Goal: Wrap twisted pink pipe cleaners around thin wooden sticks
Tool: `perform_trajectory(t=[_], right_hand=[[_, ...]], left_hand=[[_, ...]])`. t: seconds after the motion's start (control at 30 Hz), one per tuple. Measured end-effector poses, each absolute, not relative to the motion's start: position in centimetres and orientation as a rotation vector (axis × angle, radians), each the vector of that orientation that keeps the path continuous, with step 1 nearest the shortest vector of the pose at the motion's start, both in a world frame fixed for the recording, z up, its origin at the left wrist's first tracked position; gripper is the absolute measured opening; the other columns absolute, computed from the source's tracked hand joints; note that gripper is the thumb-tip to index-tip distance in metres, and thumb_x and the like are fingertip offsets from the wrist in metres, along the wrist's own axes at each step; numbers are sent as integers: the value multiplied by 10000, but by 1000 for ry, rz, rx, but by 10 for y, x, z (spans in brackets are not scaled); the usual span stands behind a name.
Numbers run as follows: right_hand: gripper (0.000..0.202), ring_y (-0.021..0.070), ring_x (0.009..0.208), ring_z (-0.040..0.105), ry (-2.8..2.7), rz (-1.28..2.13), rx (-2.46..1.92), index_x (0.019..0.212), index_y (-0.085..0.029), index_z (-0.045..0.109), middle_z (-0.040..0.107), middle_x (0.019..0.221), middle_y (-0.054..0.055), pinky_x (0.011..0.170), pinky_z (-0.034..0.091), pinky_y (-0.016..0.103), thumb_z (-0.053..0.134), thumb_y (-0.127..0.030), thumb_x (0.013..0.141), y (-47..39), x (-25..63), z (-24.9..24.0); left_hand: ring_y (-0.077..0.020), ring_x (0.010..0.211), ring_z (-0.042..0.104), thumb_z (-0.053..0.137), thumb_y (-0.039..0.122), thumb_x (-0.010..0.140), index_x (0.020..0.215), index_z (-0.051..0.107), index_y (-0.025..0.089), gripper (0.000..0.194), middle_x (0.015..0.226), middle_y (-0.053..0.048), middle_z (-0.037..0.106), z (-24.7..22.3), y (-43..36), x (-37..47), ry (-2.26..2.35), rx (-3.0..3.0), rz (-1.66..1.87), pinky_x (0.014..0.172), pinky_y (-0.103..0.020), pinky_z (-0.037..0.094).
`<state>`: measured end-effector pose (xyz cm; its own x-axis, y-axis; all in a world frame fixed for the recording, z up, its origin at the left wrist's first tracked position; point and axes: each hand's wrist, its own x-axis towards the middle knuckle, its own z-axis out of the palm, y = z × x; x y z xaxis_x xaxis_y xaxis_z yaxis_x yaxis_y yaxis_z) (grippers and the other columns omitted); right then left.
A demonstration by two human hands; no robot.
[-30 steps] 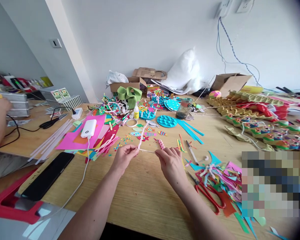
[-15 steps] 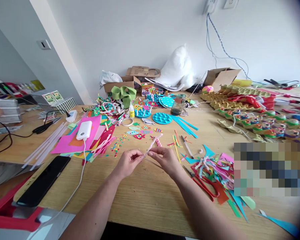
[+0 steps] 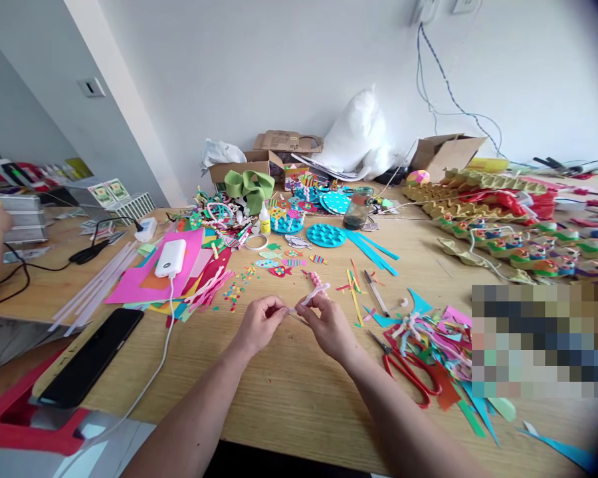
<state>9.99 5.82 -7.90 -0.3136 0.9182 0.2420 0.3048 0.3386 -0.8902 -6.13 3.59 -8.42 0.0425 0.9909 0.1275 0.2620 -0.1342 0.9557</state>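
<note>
The pink pipe cleaner [image 3: 313, 294] is now pinched closer between left hand [image 3: 260, 323] and right hand [image 3: 329, 325], bare table [image 3: 289, 392] lying nearer, red scissors [image 3: 407, 373] right.

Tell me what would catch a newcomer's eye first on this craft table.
Mid-table, the left hand and right hand pinch a pale pink pipe cleaner between them. Red-handled scissors lie just right of the right forearm beside a heap of paper scraps, and a white power bank rests on pink paper to the left.
</note>
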Motion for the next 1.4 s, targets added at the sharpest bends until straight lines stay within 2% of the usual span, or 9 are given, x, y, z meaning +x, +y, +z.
perform_trajectory(t=[0.23, 0.37, 0.6, 0.7, 0.8, 0.93, 1.07, 1.23, 1.4], right_hand=[[220, 150, 665, 527, -2275, 297, -925, 890, -168, 550, 579, 850, 73, 572, 389, 242, 359, -61, 873, 40, 95, -85], [246, 148, 663, 527, -2405, 160, -936, 976, -170, 560, 573, 873, 69, 559, 387, 234, 377, -48, 867, 36, 92, -88], [226, 220, 939, 544, -1922, 365, -850, 1053, -209, 554, 594, 972, 99, 828, 434, 382, 421, -132, 887, 39, 94, -80], [152, 208, 812, 576, -1684, 443, -936, 982, -202, 579, 627, 855, 78, 758, 448, 373, 455, -222, 895, 35, 97, -76], [318, 159, 584, 565, -1627, 944, -971, 747, -179, 605, 614, 646, 50, 566, 441, 287, 440, -398, 909, 30, 93, -72], [451, 158, 592, 588, -1370, 1569, -858, 741, -147, 643, 642, 659, 57, 611, 470, 300, 509, -571, 819, 32, 84, -73], [360, 131, 641, 571, -1075, 1738, -784, 769, -142, 669, 643, 684, 29, 664, 450, 275, 718, -487, 679, 38, 81, -77], [317, 71, 509, 468, -787, 1908, -765, 655, -129, 660, 567, 589, -11, 517, 361, 216, 814, -392, 566, 40, 79, -78], [273, 56, 464, 336, -895, 1788, -780, 675, -128, 680, 521, 559, -25, 451, 239, 219, 801, -354, 577, 41, 78, -78]], left_hand=[[-97, 505, 413, 665, 363, 671, 564, 581, 153, 250, 513, 31, 495, -95, 39, -54, 1384, 1229, 1278, 483, -212, 314], [-90, 481, 390, 677, 355, 644, 527, 559, 154, 262, 476, 41, 465, -95, 40, -51, 1387, 1145, 1327, 468, -210, 304], [-107, 559, 436, 647, 362, 733, 650, 603, 156, 226, 573, 20, 516, -87, 38, -59, 1315, 1224, 1466, 542, -211, 346], [-120, 595, 456, 640, 359, 750, 663, 618, 167, 212, 609, 8, 535, -81, 33, -60, 1345, 1281, 1565, 575, -215, 357], [-138, 650, 490, 649, 331, 748, 690, 646, 184, 159, 670, -10, 570, -76, 26, -57, 1354, 1320, 1649, 637, -225, 377], [-161, 716, 521, 619, 277, 779, 743, 661, 209, 87, 718, -23, 584, -75, 21, -51, 1341, 1474, 1669, 701, -241, 392], [-168, 737, 529, 587, 227, 801, 751, 649, 217, 80, 734, -29, 592, -76, 20, -49, 1323, 1602, 1611, 710, -247, 394], [-164, 726, 534, 560, 210, 819, 762, 631, 210, 91, 736, -28, 585, -77, 20, -47, 1310, 1650, 1574, 701, -247, 391], [-149, 689, 504, 527, 225, 841, 719, 587, 197, 139, 705, -16, 550, -78, 19, -45, 1375, 1677, 1528, 672, -241, 369]])
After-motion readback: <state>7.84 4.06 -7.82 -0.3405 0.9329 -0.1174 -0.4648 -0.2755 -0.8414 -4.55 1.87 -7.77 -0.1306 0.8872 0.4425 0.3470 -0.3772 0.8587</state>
